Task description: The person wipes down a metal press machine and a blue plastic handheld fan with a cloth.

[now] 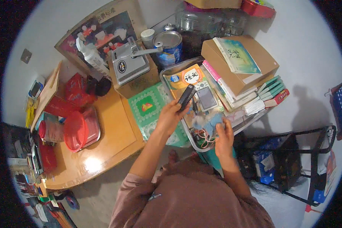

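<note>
Head view: left hand [171, 116] grips a black handheld device [186, 97] above the metal tray [242, 128], right hand [225, 138] at the blue bundle [212, 122], grip unclear; loose pink cord [206, 137] could snag fingers, dragging the bundle over the near side.

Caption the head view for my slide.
Left hand holding a black object, right hand over a cluttered silver tray.
</note>
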`<state>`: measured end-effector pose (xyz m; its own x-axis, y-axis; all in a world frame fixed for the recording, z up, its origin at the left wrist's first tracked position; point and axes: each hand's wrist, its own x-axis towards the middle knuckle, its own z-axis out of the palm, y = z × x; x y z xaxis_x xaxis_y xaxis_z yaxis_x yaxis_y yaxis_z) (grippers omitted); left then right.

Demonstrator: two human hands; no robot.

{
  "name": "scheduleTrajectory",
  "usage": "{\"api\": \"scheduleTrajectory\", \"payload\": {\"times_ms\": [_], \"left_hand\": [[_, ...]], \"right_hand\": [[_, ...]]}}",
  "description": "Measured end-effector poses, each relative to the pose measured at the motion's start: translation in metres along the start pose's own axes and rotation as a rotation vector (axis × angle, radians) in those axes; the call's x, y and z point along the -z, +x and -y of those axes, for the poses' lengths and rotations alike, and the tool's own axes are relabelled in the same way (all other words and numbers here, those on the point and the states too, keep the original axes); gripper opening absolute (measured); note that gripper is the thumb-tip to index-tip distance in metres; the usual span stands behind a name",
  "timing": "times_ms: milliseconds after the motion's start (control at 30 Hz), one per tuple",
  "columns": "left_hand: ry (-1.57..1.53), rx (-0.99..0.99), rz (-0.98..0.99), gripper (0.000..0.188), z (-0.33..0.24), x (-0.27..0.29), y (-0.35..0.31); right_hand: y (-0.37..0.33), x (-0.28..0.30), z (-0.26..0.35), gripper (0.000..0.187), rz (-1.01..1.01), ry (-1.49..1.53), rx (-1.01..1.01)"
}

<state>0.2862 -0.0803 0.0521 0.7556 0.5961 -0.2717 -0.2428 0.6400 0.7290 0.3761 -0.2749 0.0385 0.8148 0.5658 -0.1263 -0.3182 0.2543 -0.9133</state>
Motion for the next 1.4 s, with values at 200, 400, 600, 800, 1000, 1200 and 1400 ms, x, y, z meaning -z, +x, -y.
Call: {"api": "scheduleTrajectory", "payload": {"times_ms": [200, 400, 600, 800, 1000, 1200, 1400], "left_hand": [[-0.033, 0.048, -0.013, 0.036, 0.007, -0.009, -0.053], [0.263, -0.027, -0.029, 0.039, 0.016, -0.012, -0.079], [0.309, -0.073, 0.098, 0.05, 0.027, 0.001, -0.085], [-0.192, 0.126, 0.164, 0.039, 0.022, 0.008, -0.083], [-0.436, 0.209, 0.023, 0.044, 0.023, 0.009, -0.076], [-0.215, 0.245, -0.161, 0.054, 0.028, -0.001, -0.077], [-0.132, 0.146, 0.033, 0.025, 0.03, 0.001, -0.087]], "right_hand": [[0.021, -0.048, 0.029, 0.037, 0.215, -0.497, 0.491], [0.018, -0.083, 0.019, 0.048, 0.395, -0.858, 0.661], [0.046, -0.076, 0.024, 0.038, 0.248, -0.877, 0.525], [0.072, -0.059, 0.029, 0.031, 0.133, -0.736, 0.312], [0.033, -0.069, 0.036, 0.034, 0.288, -0.801, 0.69], [0.014, -0.088, 0.027, 0.042, 0.425, -1.113, 0.65], [0.048, -0.082, 0.039, 0.035, 0.37, -1.026, 0.619]]}}
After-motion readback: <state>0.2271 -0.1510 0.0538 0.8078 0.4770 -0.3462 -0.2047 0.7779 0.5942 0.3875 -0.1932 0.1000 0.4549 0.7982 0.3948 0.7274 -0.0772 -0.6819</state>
